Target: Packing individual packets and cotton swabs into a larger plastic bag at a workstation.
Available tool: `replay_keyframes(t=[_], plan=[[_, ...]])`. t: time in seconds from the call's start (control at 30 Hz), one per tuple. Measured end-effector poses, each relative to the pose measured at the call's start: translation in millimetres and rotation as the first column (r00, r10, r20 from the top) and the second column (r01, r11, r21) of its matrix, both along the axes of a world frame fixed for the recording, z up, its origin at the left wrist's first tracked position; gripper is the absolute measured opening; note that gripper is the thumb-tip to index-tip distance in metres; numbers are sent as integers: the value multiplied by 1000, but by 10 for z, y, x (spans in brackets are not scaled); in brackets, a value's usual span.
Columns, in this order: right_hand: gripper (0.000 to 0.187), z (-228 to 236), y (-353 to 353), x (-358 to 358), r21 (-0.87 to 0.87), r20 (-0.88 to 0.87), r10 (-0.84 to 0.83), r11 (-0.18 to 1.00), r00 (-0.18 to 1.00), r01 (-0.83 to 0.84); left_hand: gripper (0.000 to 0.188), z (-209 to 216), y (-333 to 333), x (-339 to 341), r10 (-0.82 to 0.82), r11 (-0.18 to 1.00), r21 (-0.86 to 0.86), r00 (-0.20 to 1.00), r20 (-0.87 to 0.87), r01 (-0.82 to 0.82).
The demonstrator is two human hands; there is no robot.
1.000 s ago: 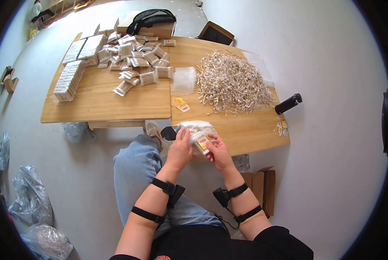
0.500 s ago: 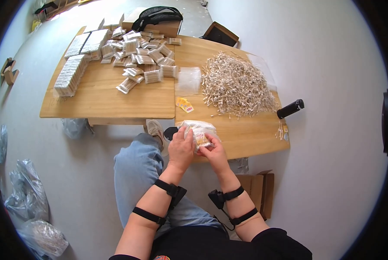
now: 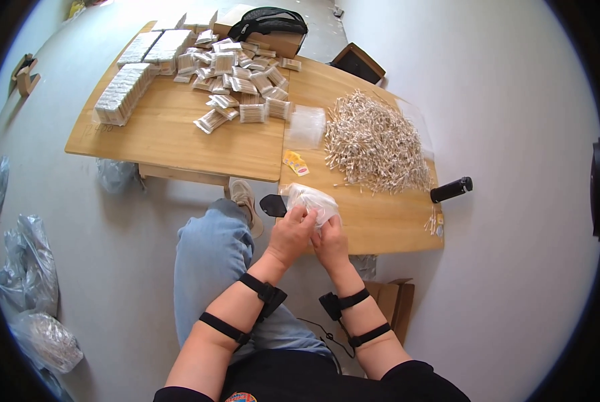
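Observation:
Near the front edge of the table, my left hand [image 3: 290,236] and my right hand [image 3: 331,242] meet, fingertips pinched close together. Both are closed on the near edge of a whitish clear plastic bag [image 3: 317,199], which lies bunched just beyond the fingers. Whether cotton swabs are inside it at the fingertips is hidden by my hands. A flat black object [image 3: 272,206] juts out left of the bag. Yellow printed cards [image 3: 295,163] lie beyond it. Farther off are a stack of clear empty bags [image 3: 307,127] and a big heap of loose cotton swabs [image 3: 377,144].
Many filled swab packets [image 3: 240,84] lie jumbled at the far left, beside neat stacked rows of packets [image 3: 124,94]. A black bottle [image 3: 451,190] lies at the table's right edge, near a few loose swabs [image 3: 433,221]. A cardboard box [image 3: 397,301] stands below on the floor.
The swab pack with a yellow card that showed between my fingers is no longer visible. My hands have drawn closer together on the bag. The whole view has shifted slightly.

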State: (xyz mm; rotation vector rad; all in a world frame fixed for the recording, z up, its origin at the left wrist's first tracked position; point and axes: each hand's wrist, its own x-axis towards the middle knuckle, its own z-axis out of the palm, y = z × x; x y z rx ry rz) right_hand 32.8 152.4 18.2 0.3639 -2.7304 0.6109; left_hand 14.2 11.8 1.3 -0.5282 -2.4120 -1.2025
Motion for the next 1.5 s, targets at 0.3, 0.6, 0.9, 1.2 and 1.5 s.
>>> replay_keyframes(t=[0.3, 0.6, 0.9, 1.2, 1.5], plan=[[44, -84, -51, -161, -53, -85, 226, 972, 970, -231, 37, 15, 4, 2, 17, 1000, -6, 999, -50, -17], [47, -198, -14, -418, 50, 0, 244, 969, 970, -243, 38, 35, 14, 31, -69, 997, 21, 990, -120, 71], [56, -320, 13, -654, 94, -10, 284, 955, 959, -282, 43, -31, 88, 37, -161, 978, 113, 980, -117, 174], [60, -243, 179, -501, 293, -28, 419, 871, 908, -393, 33, 311, 156, 230, -346, 836, 434, 936, -57, 336], [50, -9, -237, -428, -156, 40, 270, 953, 962, -261, 45, 314, -76, -16, -272, 936, 248, 960, 61, 249]])
